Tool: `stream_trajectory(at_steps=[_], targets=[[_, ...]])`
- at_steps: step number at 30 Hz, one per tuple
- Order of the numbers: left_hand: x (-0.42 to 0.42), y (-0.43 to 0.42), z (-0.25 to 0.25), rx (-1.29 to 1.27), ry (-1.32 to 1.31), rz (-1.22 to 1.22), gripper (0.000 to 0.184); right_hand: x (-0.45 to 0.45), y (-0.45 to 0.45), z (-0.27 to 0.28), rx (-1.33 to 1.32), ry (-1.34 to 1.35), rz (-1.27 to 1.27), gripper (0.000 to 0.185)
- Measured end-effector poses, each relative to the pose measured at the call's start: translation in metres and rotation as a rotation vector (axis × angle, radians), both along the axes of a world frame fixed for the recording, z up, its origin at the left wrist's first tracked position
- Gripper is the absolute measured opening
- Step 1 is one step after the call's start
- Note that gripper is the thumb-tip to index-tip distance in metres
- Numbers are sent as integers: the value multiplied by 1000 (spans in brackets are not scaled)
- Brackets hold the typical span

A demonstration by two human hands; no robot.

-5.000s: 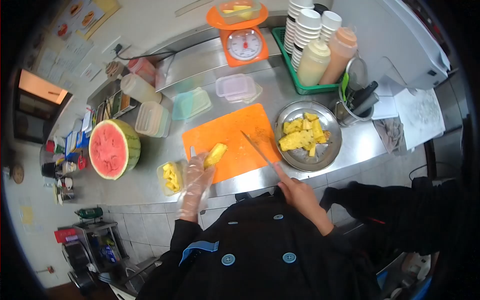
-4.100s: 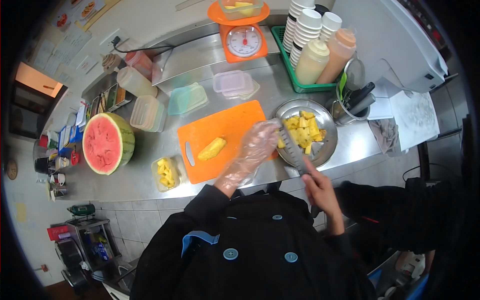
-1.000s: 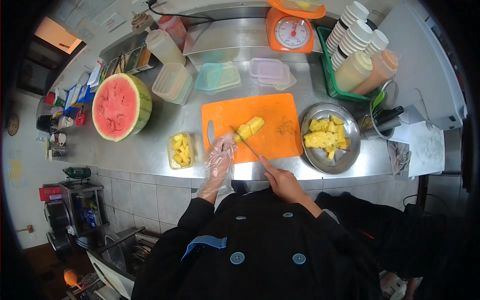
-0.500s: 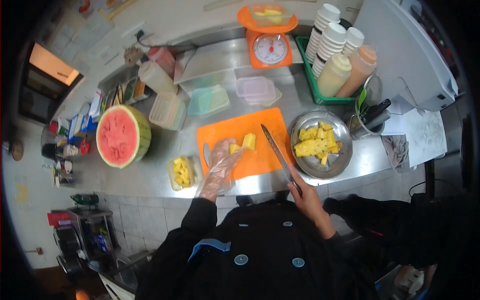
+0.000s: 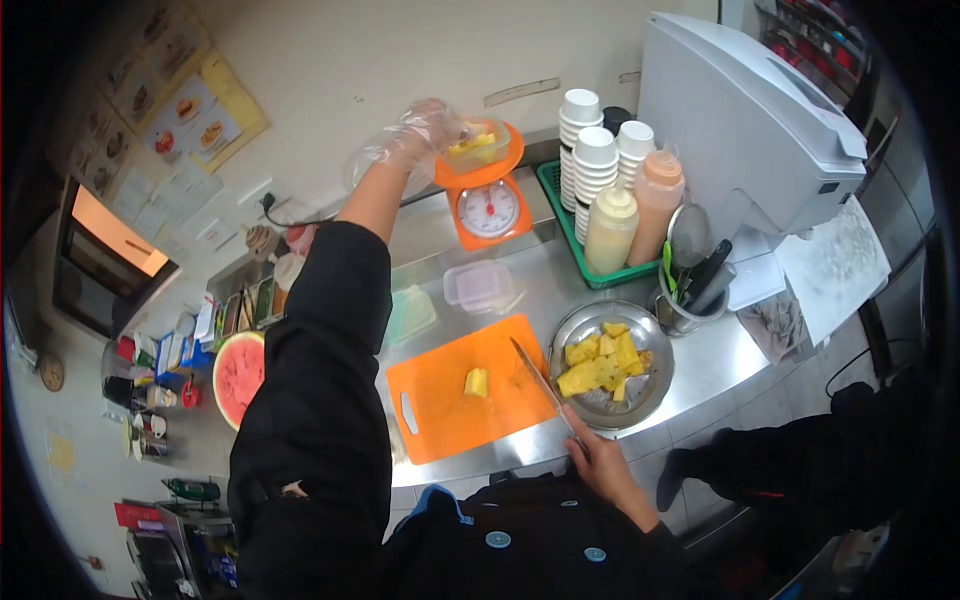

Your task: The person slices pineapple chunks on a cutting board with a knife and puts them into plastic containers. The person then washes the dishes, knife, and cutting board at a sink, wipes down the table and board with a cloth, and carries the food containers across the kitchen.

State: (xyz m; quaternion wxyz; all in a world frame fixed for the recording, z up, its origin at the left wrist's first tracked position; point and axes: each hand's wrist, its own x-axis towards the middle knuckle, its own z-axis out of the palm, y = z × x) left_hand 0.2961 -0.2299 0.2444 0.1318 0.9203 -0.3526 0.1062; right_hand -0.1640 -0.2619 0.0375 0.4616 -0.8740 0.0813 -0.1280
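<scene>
My left grip [image 5: 430, 125], gloved in clear plastic, is at the container [image 5: 488, 158] on the orange scale [image 5: 488, 210], upper centre; its fingertips blur against the yellow fruit, so I cannot tell whether they are together or apart. My right grip [image 5: 605, 468], lower right of centre, is wrapped around the knife [image 5: 537, 374], covering much of its handle; the blade slants over the right side of the orange board [image 5: 440, 412]. A pineapple piece [image 5: 477, 382] lies mid-board. My left sleeve [image 5: 325, 390] blocks the left of the desk [image 5: 715, 372], hiding part of the watermelon [image 5: 238, 378]. The scale's figures are too small to read. At right, a metal plate [image 5: 657, 385] bears pineapple chunks [image 5: 592, 376], below a green basket [image 5: 622, 277].
</scene>
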Motion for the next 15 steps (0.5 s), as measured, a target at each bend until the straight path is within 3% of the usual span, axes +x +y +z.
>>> stream_trajectory(at_steps=[4,6,9,12,15], targets=[[18,-28,5,150,-13,-64,25,-6,-8,-5,21,106,-14,56],[31,-31,1,346,-252,-268,21,-7,-11,-6,20,141,-20,56],[47,-37,0,365,-143,-323,29,-4,-17,-6,-17,70,-49,56],[32,-32,11,260,37,-295,35,-2,-20,-3,-2,88,-44,56],[-11,-31,29,227,-38,-101,38,1,-21,-6,1,98,-26,55]])
